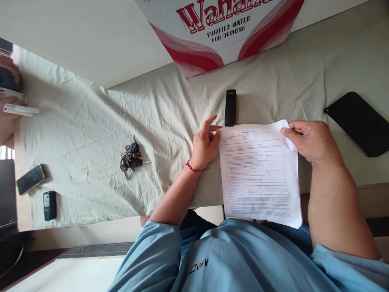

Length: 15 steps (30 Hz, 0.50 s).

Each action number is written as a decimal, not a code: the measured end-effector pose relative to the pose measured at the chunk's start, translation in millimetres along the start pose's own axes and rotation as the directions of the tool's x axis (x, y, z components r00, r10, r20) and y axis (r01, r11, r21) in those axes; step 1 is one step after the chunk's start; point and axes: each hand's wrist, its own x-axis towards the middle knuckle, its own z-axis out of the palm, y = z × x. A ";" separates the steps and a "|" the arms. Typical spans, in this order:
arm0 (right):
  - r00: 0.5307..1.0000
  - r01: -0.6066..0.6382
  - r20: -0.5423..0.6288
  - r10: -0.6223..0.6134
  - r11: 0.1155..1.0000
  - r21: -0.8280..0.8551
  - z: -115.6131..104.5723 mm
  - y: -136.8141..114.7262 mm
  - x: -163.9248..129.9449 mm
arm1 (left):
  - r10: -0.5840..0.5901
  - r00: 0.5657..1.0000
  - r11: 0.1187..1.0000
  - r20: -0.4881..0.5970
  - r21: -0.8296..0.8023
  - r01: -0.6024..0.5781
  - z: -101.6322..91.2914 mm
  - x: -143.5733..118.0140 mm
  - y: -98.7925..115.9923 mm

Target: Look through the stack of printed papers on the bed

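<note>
From the head camera, your left hand (206, 144) rests against the top left corner of the printed sheet (258, 170), fingers loosely spread and only touching its edge, not closed on anything. Your right hand (310, 140) pinches the sheet's top right corner, fingers curled over the paper so that the corner bends up a little. The sheet is white, covered in small dense black print with a short heading across its top, and seems to be more than one page stacked. It lies on the wrinkled pale cloth (91, 134) in front of you, its lower end hanging past the table edge toward your blue shirt (231, 259). Just above the sheet's top left corner lies a slim black stapler-like bar (230, 107). Well to the right sits a dark phone (360, 121), face down. To the left lie a bunch of keys (131, 158), another phone (30, 178) and a small black remote (50, 205). A red and white water carton (221, 28) stands behind.
</note>
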 end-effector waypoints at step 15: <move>0.975 -0.116 -0.186 0.119 0.993 0.027 -1.6 1.3 1.6 | 0.242 0.965 0.965 0.099 0.077 -0.250 5.0 2.4 -16.4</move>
